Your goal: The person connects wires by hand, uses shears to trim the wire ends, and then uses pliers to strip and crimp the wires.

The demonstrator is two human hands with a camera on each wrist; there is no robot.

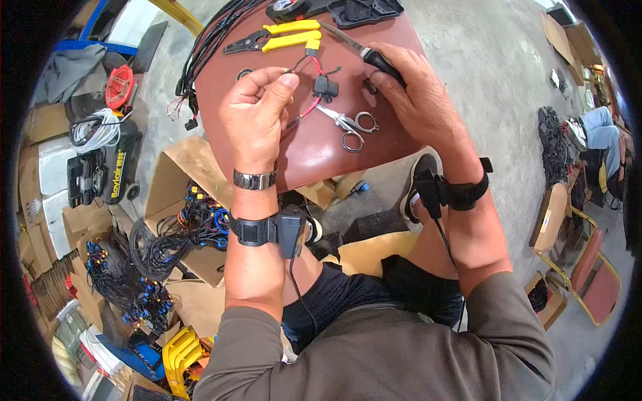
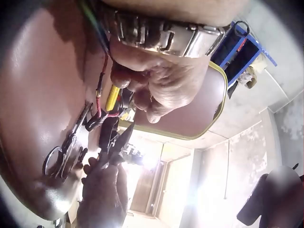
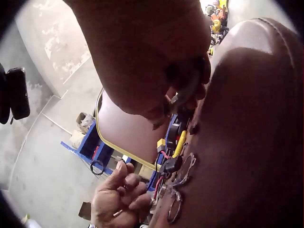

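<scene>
My left hand (image 1: 257, 113) pinches a thin dark wire between thumb and forefinger. Beside it a yellow connector (image 1: 312, 45) joins red and black wires to a small black module (image 1: 325, 87) over the brown padded seat (image 1: 307, 157). The right hand (image 1: 421, 93) grips the black handle of a knife (image 1: 381, 63), whose blade points up and left toward the yellow-handled pliers (image 1: 291, 35). Small folding scissors (image 1: 350, 127) lie below the module. In the left wrist view the knife blade (image 2: 124, 137) shows near the left fingers; the right wrist view shows the module (image 3: 171, 165) between the hands.
A bundle of black cables (image 1: 207, 47) hangs over the seat's left edge. A tape roll and a black case (image 1: 364, 10) sit at its far side. On the floor at left are an open cardboard box (image 1: 190, 164) and wire heaps (image 1: 127, 284); a chair (image 1: 592, 274) stands at right.
</scene>
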